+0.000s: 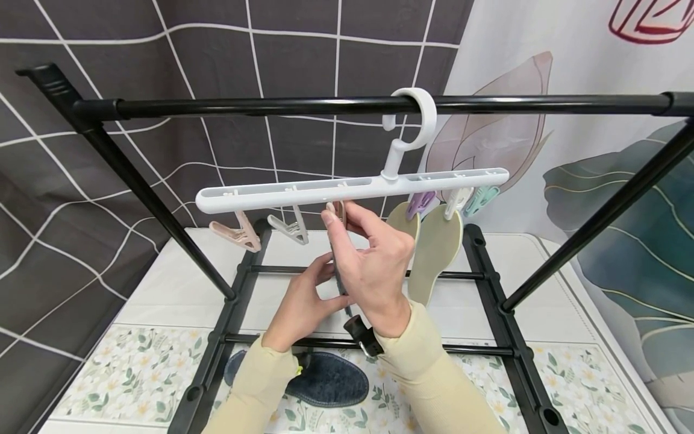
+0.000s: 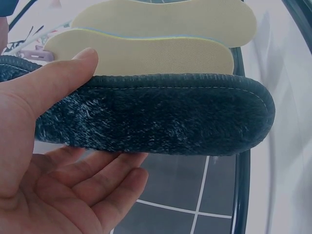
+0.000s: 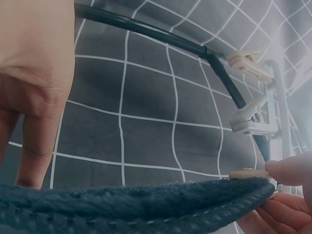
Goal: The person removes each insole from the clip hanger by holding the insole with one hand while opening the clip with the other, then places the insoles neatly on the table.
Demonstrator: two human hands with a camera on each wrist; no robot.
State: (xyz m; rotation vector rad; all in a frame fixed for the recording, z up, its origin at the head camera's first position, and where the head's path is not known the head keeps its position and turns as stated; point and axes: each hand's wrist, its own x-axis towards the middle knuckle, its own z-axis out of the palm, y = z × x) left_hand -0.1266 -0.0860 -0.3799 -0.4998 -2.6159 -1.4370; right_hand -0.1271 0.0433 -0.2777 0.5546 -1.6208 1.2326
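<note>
A fuzzy dark blue insole (image 2: 170, 114) hangs lengthwise under the white clip hanger (image 1: 347, 190). My left hand (image 1: 303, 304) holds it by its long edges, thumb on one side and fingers on the other. At the hanger's middle, my right hand (image 1: 374, 259) pinches a pale clip (image 3: 246, 174) at the insole's end. Whether the clip's jaws grip the insole cannot be told. Two beige insoles (image 1: 436, 250) hang to the right, near purple (image 1: 420, 204), white (image 1: 458, 202) and teal clips (image 1: 481, 199). Pink (image 1: 238, 232) and whitish clips (image 1: 290, 228) dangle at the left.
The hanger's hook (image 1: 425, 120) is over the top bar (image 1: 244, 107) of a black rack. Another dark blue insole (image 1: 328, 378) lies below on the floral surface (image 1: 146, 374). Dark checked cloth (image 1: 217, 66) and a patterned white curtain (image 1: 504, 36) stand behind.
</note>
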